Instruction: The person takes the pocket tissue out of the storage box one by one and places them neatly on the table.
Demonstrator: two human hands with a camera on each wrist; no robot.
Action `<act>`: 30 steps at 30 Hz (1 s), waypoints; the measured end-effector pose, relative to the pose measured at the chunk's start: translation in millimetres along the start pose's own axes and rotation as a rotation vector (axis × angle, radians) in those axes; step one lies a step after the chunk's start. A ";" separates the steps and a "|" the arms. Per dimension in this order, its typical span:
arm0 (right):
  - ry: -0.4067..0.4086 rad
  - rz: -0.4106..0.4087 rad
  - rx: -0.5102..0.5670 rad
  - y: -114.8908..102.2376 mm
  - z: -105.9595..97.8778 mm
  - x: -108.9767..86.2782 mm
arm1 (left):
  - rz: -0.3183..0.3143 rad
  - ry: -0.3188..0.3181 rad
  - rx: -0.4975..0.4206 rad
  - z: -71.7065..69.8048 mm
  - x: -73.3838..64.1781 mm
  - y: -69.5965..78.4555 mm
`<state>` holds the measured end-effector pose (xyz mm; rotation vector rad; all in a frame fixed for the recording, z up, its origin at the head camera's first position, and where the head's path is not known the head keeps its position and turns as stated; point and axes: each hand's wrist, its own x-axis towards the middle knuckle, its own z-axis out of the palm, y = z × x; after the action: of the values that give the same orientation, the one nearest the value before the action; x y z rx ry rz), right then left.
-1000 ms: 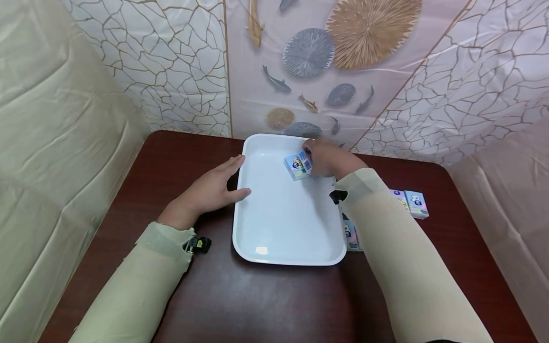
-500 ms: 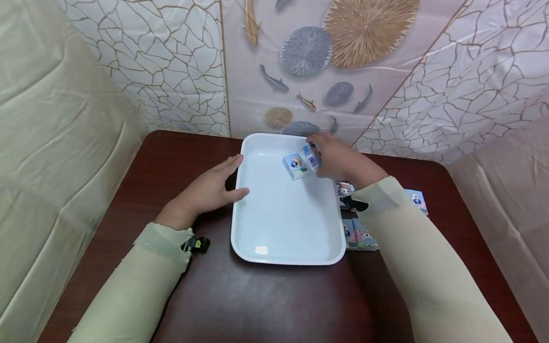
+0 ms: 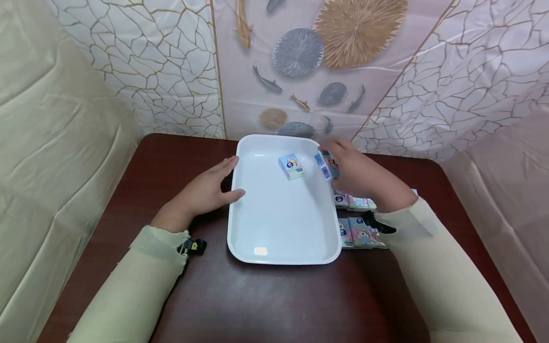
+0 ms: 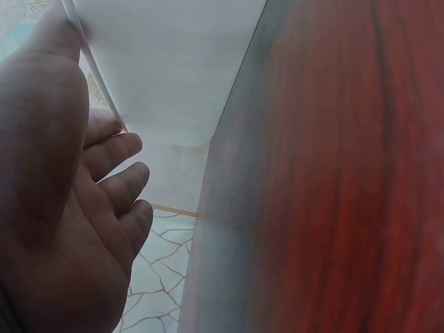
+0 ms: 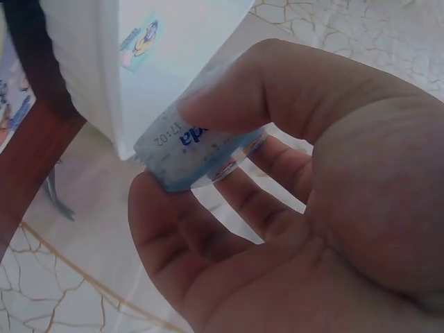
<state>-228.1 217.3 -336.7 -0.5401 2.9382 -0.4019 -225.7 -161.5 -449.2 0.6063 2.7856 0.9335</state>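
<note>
A shallow white tray (image 3: 283,214) stands on the table. My left hand (image 3: 206,188) lies at its left side, fingers and thumb stretched out, fingertips at the rim. My right hand (image 3: 358,169) pinches a small pocket tissue pack (image 3: 327,166) between thumb and fingers over the tray's far right rim. In the right wrist view, that tissue pack (image 5: 194,146) shows printed letters and a blue edge. Another blue tissue pack (image 3: 291,166), with a cartoon print, lies flat in the far part of the tray.
Right of the tray, two rows of tissue packs lie on the table, a nearer row (image 3: 362,233) and a farther row (image 3: 358,202), partly hidden by the right arm. The dark red table (image 3: 274,305) meets a patterned wall cloth (image 3: 171,71) behind.
My right hand has moved right with the tissue pack, from beside the pack lying in the tray to the rim. The left hand keeps its place at the tray.
</note>
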 end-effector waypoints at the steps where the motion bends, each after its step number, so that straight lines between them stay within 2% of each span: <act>1: -0.001 -0.005 -0.002 1.7 0.8 -4.5 | 0.000 -0.001 0.000 0.4 -0.5 -0.4; 5: -0.007 -0.006 -0.032 10.8 2.1 -23.5 | 0.002 0.000 0.001 1.5 -0.6 -1.2; 16: -0.077 0.100 -0.064 40.8 10.3 -75.6 | 0.009 0.007 0.007 1.0 0.8 -2.5; 25: -0.124 0.179 -0.077 83.3 24.4 -111.0 | 0.008 0.008 0.001 0.7 1.1 -1.7; 30: -0.114 0.174 -0.094 107.6 30.5 -129.2 | 0.011 0.010 0.000 1.0 1.2 -1.8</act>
<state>-138.6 354.2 -386.4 -0.3030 2.8746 -0.2070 -227.1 -161.8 -451.1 0.6185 2.7938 0.9419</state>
